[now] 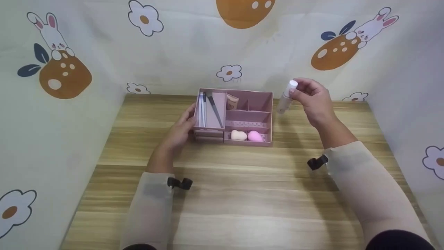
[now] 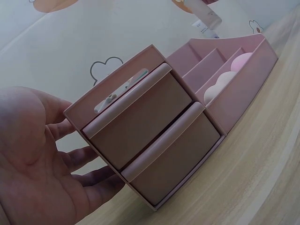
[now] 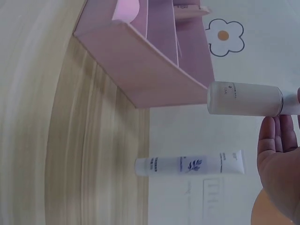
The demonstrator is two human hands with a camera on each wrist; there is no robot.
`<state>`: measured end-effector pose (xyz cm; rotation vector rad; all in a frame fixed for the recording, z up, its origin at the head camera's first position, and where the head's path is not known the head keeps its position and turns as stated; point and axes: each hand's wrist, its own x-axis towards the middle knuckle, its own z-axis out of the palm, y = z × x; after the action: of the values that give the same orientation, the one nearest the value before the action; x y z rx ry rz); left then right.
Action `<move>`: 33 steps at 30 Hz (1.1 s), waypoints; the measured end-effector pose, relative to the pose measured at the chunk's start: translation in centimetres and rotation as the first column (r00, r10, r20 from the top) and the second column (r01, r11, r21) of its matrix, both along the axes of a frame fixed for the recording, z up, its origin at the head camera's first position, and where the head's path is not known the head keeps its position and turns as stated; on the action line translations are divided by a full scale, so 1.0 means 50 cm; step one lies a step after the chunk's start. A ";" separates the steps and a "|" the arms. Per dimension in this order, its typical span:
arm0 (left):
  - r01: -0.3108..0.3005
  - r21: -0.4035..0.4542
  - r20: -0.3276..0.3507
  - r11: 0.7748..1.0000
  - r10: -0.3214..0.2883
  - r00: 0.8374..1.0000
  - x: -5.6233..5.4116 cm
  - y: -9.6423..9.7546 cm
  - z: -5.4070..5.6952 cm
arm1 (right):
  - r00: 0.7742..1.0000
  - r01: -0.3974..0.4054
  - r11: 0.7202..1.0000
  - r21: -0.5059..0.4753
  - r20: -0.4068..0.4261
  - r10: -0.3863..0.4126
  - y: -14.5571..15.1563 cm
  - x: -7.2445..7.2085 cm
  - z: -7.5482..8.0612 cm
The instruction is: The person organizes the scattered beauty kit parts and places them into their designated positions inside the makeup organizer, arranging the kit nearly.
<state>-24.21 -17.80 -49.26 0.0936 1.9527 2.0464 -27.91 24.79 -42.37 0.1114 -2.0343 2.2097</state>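
Note:
My right hand (image 1: 317, 100) pinches the white cap of a small frosted bottle (image 3: 246, 98) and holds it upright, clear of the table, to the right of a pink desk organizer (image 1: 248, 120). My left hand (image 1: 178, 132) touches the organizer's left side, its fingers spread along that wall in the left wrist view. Two drawers (image 2: 140, 122) fill the organizer's lower left front. Pens (image 1: 215, 111) lie in its top left tray. A beige sponge (image 1: 238, 135) and a pink sponge (image 1: 255, 136) sit in the front compartments, and a small beige tube (image 1: 232, 101) leans at the back.
A white tube with a purple print (image 3: 190, 164) stands on its cap near the back wall, right of the organizer. Behind the wooden table (image 1: 236, 194), a patterned backdrop (image 1: 187, 45) rises and also closes off both sides.

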 end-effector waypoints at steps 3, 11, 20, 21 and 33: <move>-0.006 0.004 0.005 1.000 0.006 1.000 0.000 0.001 -0.001 | 1.000 -0.006 1.000 0.022 0.011 0.006 -0.014 -0.005 0.005; -0.012 -0.024 -0.005 1.000 0.012 1.000 0.000 0.000 -0.002 | 0.998 -0.014 0.995 0.103 0.068 0.007 -0.051 -0.028 0.004; -0.009 -0.047 0.008 0.999 0.010 1.000 0.000 -0.002 0.000 | 0.996 -0.036 0.995 0.090 0.081 0.029 -0.082 -0.049 -0.022; -0.007 -0.037 0.003 0.999 0.007 1.000 0.000 -0.001 0.000 | 0.996 -0.037 0.995 0.094 0.087 0.029 -0.084 -0.050 -0.025; -0.004 0.036 0.004 0.999 0.003 1.000 0.002 0.001 -0.002 | 0.994 -0.021 0.988 0.152 0.111 0.004 -0.098 -0.063 -0.039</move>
<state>-24.10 -17.76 -49.34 0.0941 1.9149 2.0831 -31.06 19.90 -44.30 0.0176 -2.2677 2.1083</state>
